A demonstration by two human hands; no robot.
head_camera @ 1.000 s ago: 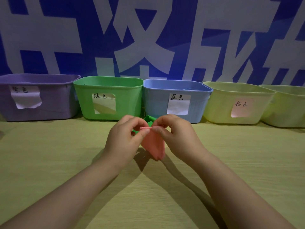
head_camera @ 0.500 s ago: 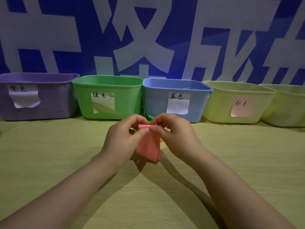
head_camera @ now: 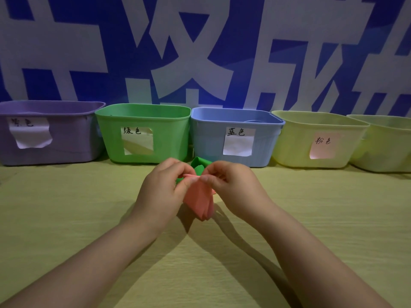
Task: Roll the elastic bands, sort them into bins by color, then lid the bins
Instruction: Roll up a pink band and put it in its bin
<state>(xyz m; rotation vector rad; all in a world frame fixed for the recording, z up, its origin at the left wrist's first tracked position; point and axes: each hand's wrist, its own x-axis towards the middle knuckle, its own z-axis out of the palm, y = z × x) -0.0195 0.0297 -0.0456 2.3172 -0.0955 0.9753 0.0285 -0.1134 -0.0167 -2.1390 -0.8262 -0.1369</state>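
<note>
A flat pink elastic band (head_camera: 199, 202) hangs between my hands above the table. My left hand (head_camera: 162, 192) and my right hand (head_camera: 235, 187) both pinch its top edge, fingertips nearly meeting. Behind my hands a green elastic band (head_camera: 199, 166) lies on the table, partly hidden. Along the back stand open bins with paper labels: purple (head_camera: 66, 134), green (head_camera: 166, 132), blue (head_camera: 209, 138), and a pale yellow bin with a pink label (head_camera: 293, 141).
A second pale yellow bin (head_camera: 387, 147) stands at the far right, cut off by the frame. Behind the bins rises a blue and white wall banner (head_camera: 200, 52). The tan wooden table (head_camera: 66, 218) stretches out on both sides of my arms.
The hanging pink band has swung and shifted between my hands, showing a flat face half a second ago and a narrower fold now. My hands stay in about the same place.
</note>
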